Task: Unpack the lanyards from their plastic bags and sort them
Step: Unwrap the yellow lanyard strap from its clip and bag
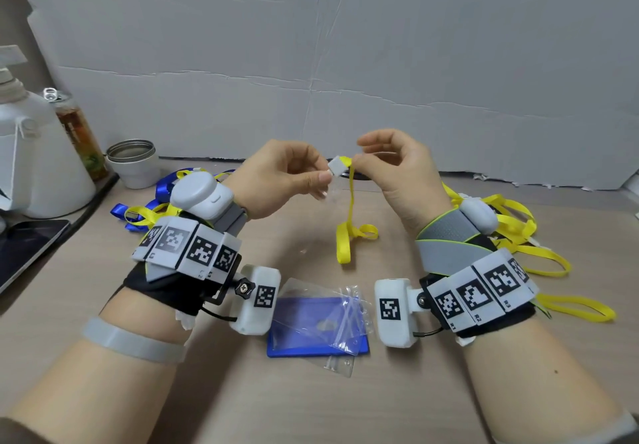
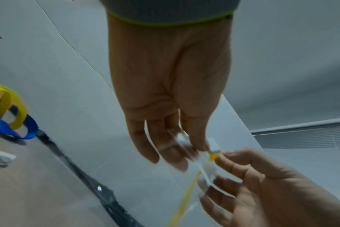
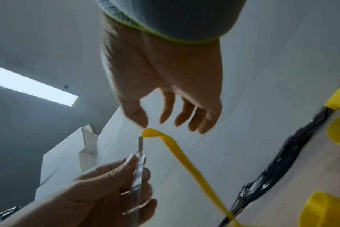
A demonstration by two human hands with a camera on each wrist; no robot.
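A yellow lanyard point(image 1: 351, 208) hangs between both raised hands, and its lower loops lie on the table point(image 1: 397, 405). My left hand point(image 1: 325, 180) pinches the clear strap just below the lanyard's white clip point(image 1: 336, 167). In the right wrist view the left hand point(image 3: 140, 165) holds that strap upright, with the clip point(image 3: 140, 142) on top. My right hand point(image 1: 359, 160) has curled fingers and pinches the ribbon right beside the clip. Its thumb tip meets the ribbon's fold point(image 3: 151, 132). Empty clear plastic bags point(image 1: 345, 319) lie on a blue card holder point(image 1: 297, 343) between my wrists.
Loose yellow lanyards point(image 1: 501, 229) are piled at the right. Mixed blue and yellow lanyards point(image 1: 152, 205) lie at the left. A white jug point(image 1: 41, 167), a bottle point(image 1: 79, 135), a metal cup point(image 1: 133, 163) and a tablet point(image 1: 24, 246) crowd the left edge. A grey board point(image 1: 345, 46) closes off the back.
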